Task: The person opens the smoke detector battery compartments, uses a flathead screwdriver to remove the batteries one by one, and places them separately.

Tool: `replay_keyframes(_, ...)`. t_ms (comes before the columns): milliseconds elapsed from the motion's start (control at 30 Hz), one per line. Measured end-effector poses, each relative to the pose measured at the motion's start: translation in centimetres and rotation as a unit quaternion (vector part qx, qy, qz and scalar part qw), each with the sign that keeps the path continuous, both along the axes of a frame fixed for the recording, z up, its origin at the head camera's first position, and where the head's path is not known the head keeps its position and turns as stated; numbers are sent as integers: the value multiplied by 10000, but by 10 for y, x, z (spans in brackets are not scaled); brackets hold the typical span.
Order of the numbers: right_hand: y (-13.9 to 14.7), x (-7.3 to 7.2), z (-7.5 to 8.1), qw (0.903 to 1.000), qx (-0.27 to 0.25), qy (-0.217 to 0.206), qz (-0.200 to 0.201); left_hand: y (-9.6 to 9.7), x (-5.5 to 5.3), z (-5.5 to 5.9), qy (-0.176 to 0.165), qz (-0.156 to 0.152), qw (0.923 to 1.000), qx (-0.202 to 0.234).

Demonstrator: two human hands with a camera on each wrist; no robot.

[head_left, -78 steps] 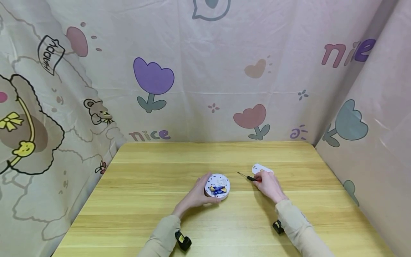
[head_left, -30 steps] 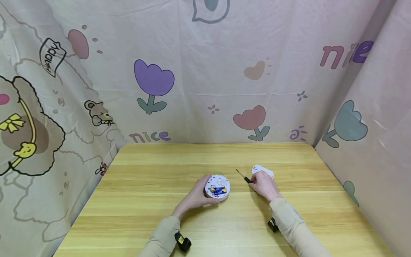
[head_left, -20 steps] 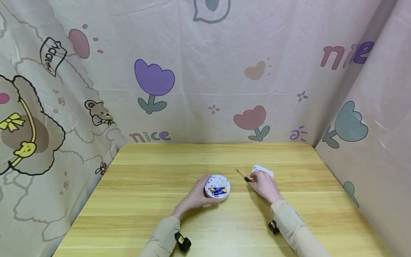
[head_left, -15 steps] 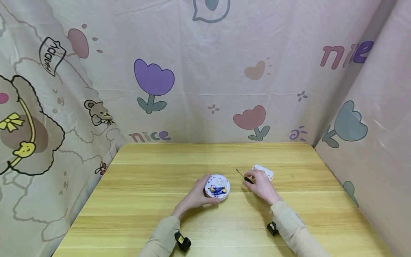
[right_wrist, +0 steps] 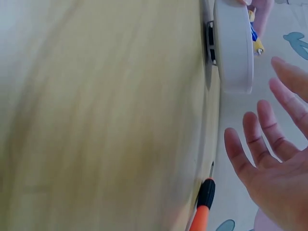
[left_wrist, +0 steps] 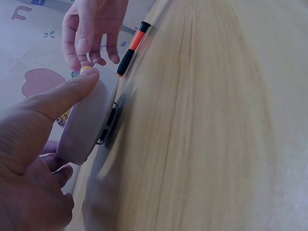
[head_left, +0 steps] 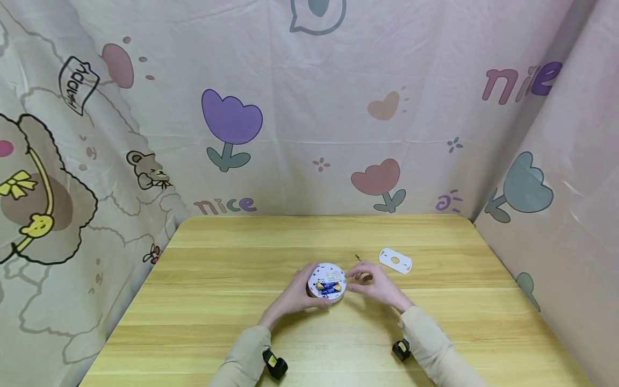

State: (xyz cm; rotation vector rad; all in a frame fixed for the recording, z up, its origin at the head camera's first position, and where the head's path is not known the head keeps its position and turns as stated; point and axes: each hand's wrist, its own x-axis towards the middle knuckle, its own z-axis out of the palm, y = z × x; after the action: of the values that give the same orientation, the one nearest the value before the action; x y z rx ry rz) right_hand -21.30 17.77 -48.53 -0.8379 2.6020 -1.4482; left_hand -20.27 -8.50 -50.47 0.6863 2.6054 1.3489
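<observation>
A round white device (head_left: 333, 270) with blue-and-yellow batteries (head_left: 329, 287) showing in its upper face is gripped by my left hand (head_left: 293, 294), the thumb on the near side and fingers on the far side. My right hand (head_left: 379, 285) hovers at the device's right edge, its fingers loosely bent and holding nothing. In the right wrist view those fingers (right_wrist: 267, 144) stand apart from the white rim. A small screwdriver (left_wrist: 136, 43) with an orange and black handle lies on the table; in the head view my right hand hides all but its tip.
A white oblong plate (head_left: 387, 258) with a round hole lies behind and right of my right hand. The wooden table (head_left: 232, 258) is bounded by a printed cloth (head_left: 300, 107) at the back and sides.
My right hand has let go of the screwdriver, leaving it on the table, and moved left to the device. The white plate is now uncovered. My left hand keeps its grip.
</observation>
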Motion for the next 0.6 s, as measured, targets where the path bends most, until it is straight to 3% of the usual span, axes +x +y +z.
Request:
replay_keyframes(167, -6, 2, -2, 9998, -4, -197, 38, 0, 0, 0, -13, 3, 10000, 18)
replay_keyframes(600, -14, 0, -11, 9999, 64, -59, 96, -1, 0, -1, 45, 5, 10000, 58)
